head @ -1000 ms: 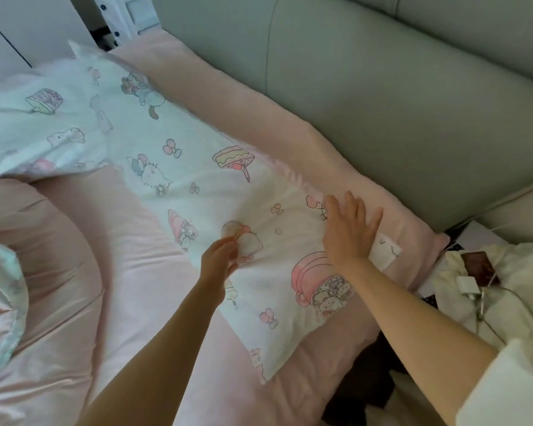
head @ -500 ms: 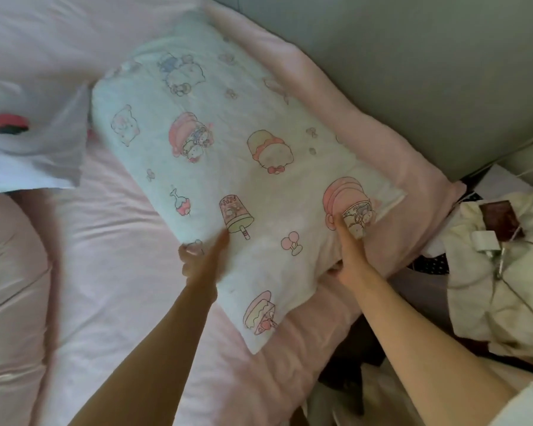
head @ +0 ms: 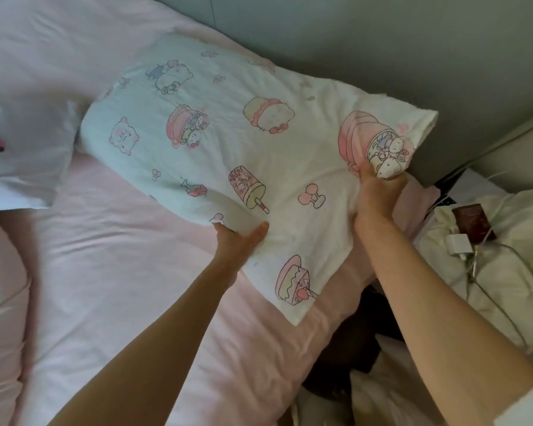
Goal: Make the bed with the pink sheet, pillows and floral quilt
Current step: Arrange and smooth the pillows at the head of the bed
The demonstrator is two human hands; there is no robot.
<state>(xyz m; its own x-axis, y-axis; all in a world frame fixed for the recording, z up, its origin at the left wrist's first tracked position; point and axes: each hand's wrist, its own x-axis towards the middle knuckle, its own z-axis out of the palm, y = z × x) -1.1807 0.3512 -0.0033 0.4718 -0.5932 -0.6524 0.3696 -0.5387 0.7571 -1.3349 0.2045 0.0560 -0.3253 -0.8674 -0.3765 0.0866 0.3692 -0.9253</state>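
1. At the head of the bed, against the grey headboard [head: 382,50]: printed pillow [head: 228,142], white with pink cartoon motifs. Its long axis runs along the headboard edge, slanting from the bed's middle toward the right side edge. The near right part appears lifted off the pink sheet [head: 120,272]; the far left end seems to rest on it.

2. Right hand [head: 379,195]: fingers closed, bunching a fistful of the pillow's right end, near the corner by the headboard. This hand holds the short end.

3. Left hand [head: 237,238]: at the pillow's near long edge, about midway along it. The thumb lies on top and the other fingers are hidden under the fabric, so it seems to pinch the edge; full closure cannot be told.

4. Governing relation: the pillow's bulk lies up and to the left of both hands, away from the person. Judged next move: settling it square to the headboard calls for pushing away and leftward along the long axis. The right hand is nearer the corner that must meet the headboard.

5. Second pillow [head: 19,155]: white, at the left, just beside the printed pillow's far end.

6. Bedside clutter [head: 490,241]: cream fabric with cables, off the bed's right edge, well clear of the hands.

7. Floral quilt: cannot tell whether it is in view.
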